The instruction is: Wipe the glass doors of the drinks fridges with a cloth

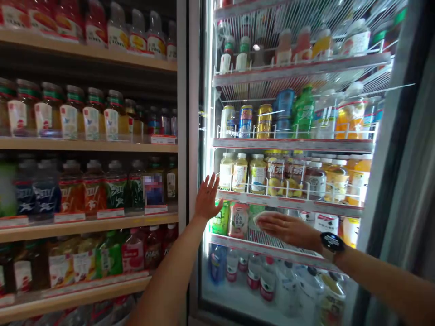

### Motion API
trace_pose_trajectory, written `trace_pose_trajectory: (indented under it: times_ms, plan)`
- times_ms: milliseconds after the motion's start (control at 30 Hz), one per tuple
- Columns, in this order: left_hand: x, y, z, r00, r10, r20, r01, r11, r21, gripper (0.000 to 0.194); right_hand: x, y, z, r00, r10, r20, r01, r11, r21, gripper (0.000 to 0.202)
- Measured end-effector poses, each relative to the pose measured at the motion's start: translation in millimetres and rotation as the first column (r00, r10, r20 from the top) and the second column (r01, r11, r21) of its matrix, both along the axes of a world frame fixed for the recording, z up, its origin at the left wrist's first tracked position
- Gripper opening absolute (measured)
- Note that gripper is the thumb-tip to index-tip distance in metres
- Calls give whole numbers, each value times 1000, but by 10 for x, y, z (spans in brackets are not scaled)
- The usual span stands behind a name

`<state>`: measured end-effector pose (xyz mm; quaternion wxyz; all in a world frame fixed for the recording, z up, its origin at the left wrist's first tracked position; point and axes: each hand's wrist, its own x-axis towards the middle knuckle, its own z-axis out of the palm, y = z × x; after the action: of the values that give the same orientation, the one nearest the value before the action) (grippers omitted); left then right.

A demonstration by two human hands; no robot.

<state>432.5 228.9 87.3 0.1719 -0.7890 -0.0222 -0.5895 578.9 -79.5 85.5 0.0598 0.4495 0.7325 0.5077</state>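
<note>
Holding a pale cloth under your flattened right hand, the nearer one, you face a lit cooler; the cloth, its long axis hidden, lies below and right of your open, empty left hand.

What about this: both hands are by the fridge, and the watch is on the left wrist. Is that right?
Not quite: the head view shows the watch on the wrist of the right hand, not the left hand. Both are by the fridge.
</note>
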Motion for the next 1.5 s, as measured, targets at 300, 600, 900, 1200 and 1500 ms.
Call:
trace_pose_trajectory:
  times_ms: [300,600,900,1200,1500]
  plan:
    - [56,-257,-27,996,-14,83,22,995,-98,74,358,-522,1161,957,-103,-271,235,825,513,65]
    - [646,-1587,85,978,-179,-109,184,982,39,75,219,-484,-191,977,-80,-196,125,964,233,59]
    - [852,-1650,4,991,-119,-57,121,992,46,73,476,-1143,287,961,-229,-154,260,939,225,63]
    - [841,-1694,9,994,-108,-19,109,991,71,73,542,-931,758,941,-99,-324,286,744,604,69]
    - [875,-1679,-2,996,-91,14,90,993,81,71,355,-711,-520,920,-139,-366,301,850,433,55]
